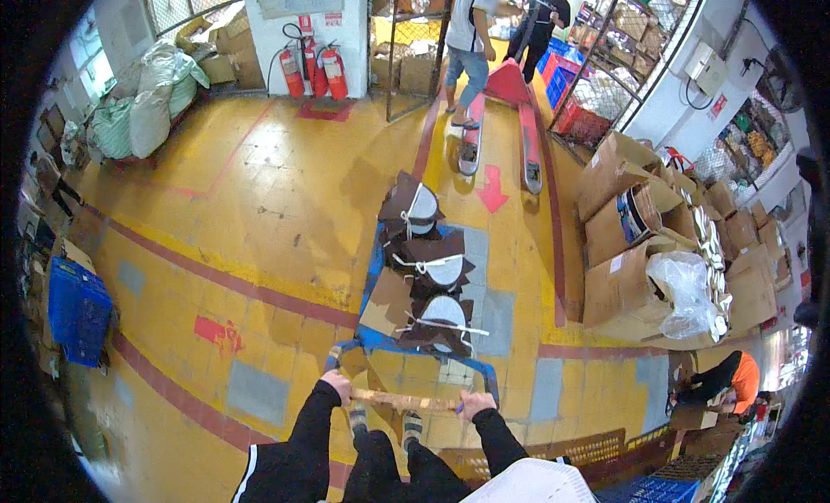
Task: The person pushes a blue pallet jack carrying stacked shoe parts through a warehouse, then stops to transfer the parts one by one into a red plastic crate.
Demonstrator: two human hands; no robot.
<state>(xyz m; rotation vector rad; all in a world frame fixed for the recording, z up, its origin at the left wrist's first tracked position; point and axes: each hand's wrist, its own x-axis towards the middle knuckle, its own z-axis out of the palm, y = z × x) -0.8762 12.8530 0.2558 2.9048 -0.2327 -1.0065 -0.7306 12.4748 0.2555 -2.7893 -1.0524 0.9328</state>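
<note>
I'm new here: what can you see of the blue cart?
The blue cart has a metal-looking, round-cornered frame and a brown, worn-looking handlebar, gripped near its ends by the left hand and right hand. It stands on the yellow floor, carrying cardboard and three brown bundles with white cords.

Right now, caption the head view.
Left hand and right hand grip the handle of a blue cart bearing three tied bundles.

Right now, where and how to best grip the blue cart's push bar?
Probably near both ends of the push bar, from the person's side: it runs crosswise, spanning the blue frame, its near side unobstructed. Left hand and right hand grip there.
</note>
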